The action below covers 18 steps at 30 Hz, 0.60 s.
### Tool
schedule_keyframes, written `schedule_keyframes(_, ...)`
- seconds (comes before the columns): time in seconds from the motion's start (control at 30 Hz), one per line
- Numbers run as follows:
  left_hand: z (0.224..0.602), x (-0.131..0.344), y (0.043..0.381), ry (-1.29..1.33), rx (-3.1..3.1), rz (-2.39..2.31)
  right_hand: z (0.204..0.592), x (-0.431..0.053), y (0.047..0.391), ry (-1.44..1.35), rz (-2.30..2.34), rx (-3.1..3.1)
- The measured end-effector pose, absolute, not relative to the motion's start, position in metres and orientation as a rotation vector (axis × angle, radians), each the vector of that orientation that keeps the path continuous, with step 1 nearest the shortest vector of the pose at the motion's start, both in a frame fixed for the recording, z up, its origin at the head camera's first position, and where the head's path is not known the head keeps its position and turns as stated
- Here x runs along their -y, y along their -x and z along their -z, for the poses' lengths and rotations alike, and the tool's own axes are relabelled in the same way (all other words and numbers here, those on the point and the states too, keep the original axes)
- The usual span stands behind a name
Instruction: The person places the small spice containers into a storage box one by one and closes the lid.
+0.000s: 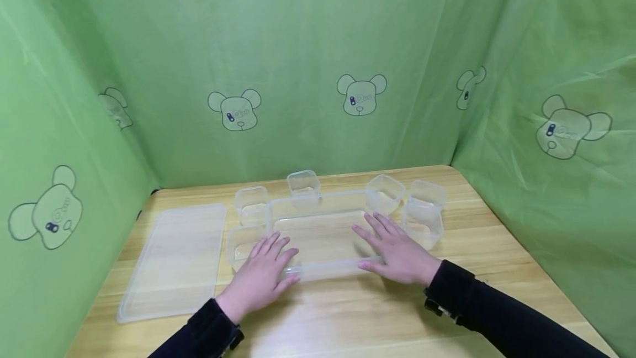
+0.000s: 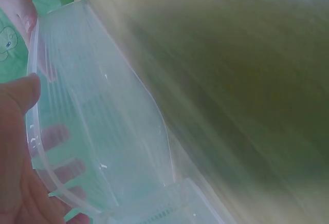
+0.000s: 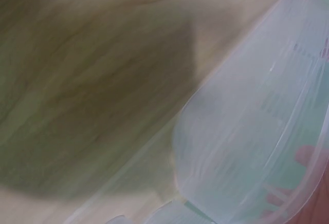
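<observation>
A large clear rectangular plastic container (image 1: 325, 270) lies in the middle of the table, its inside bare. My left hand (image 1: 263, 272) is over its front left corner, fingers spread and fairly straight. In the left wrist view the thumb (image 2: 25, 91) is right at the rim, and the other fingers show through the clear wall. Over the front right corner is my right hand (image 1: 397, 250), also with fingers spread. The right wrist view shows its fingertips (image 3: 304, 155) through the container wall (image 3: 241, 116). Neither hand curls around anything.
Several small clear boxes surround the large container: two at its left (image 1: 252, 199), one behind (image 1: 304, 182), others at its right (image 1: 428, 195). A flat translucent lid (image 1: 174, 261) lies at the table's left. Green curtains (image 1: 298, 32) stand around the wooden table (image 1: 338, 319).
</observation>
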State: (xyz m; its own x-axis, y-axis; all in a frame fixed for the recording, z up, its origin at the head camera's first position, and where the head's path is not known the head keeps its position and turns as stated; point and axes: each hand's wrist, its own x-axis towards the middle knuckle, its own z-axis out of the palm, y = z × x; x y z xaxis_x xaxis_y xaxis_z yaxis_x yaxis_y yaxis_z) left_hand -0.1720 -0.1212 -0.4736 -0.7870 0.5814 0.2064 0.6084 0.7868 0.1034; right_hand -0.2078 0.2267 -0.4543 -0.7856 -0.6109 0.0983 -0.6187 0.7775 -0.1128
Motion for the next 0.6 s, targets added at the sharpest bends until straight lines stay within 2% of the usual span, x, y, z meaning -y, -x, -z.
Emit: schedule_keyframes(0.6,0.475,0.110,0.171,1.092,2.650,0.224,0.459,-0.227,0.208,-1.030,-0.204,2.887)
